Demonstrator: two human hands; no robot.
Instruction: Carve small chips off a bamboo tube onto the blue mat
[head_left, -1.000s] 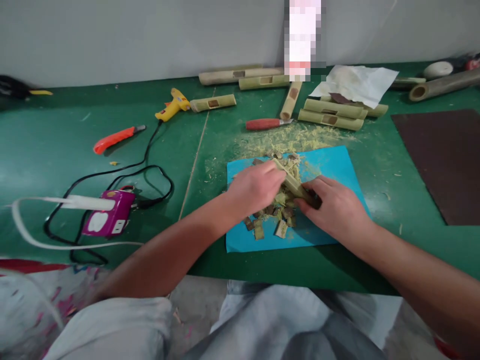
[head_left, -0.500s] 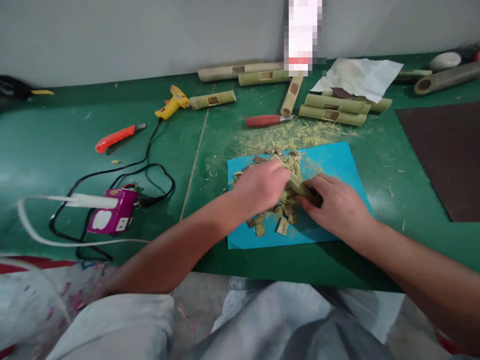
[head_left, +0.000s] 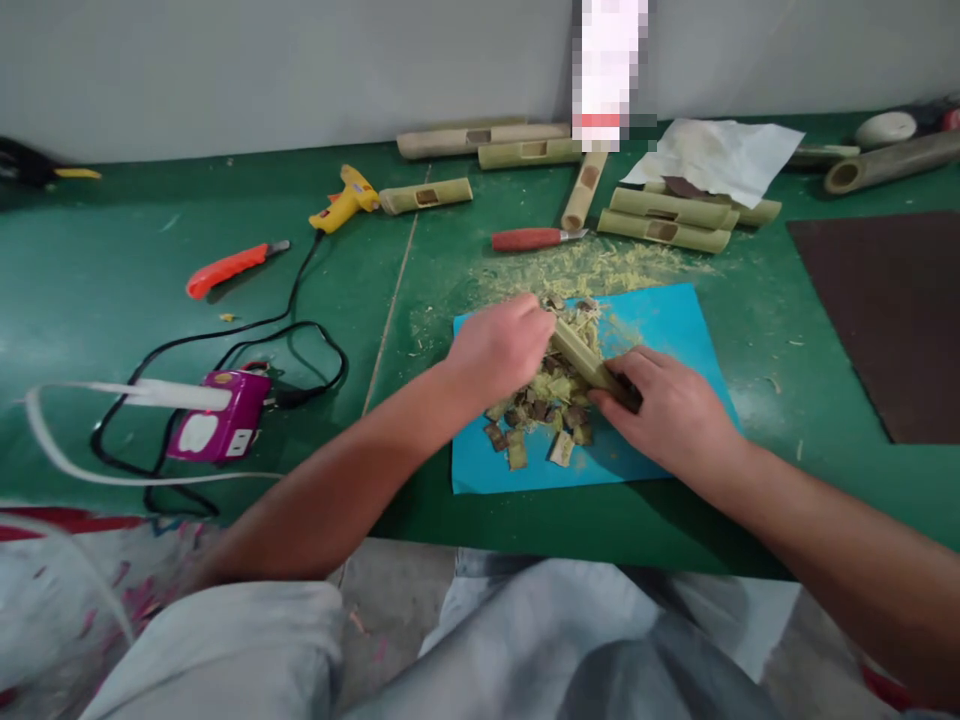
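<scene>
A pale green bamboo tube (head_left: 583,358) slants above the blue sheet (head_left: 645,465). My right hand (head_left: 671,405) grips its near end, thumb below and fingers over the top. At the far end of the tube is my left hand (head_left: 501,345), closed, its knuckles up; whatever lies inside those fingers is hidden. Beneath the tube, bamboo chips (head_left: 517,448) and fine shavings are heaped on the sheet, partly covered by my left hand and the tube.
Beyond the sheet lie a red-handled knife (head_left: 526,239) and notched bamboo tubes (head_left: 664,231). To the left are a yellow glue gun (head_left: 343,203), an orange cutter (head_left: 229,270) and a purple power adapter (head_left: 225,415) with cords. A dark brown sheet (head_left: 885,320) lies right.
My left hand has slid up and left along the bamboo tube to its far end, baring more of the tube's middle. My right hand keeps its grip on the near end.
</scene>
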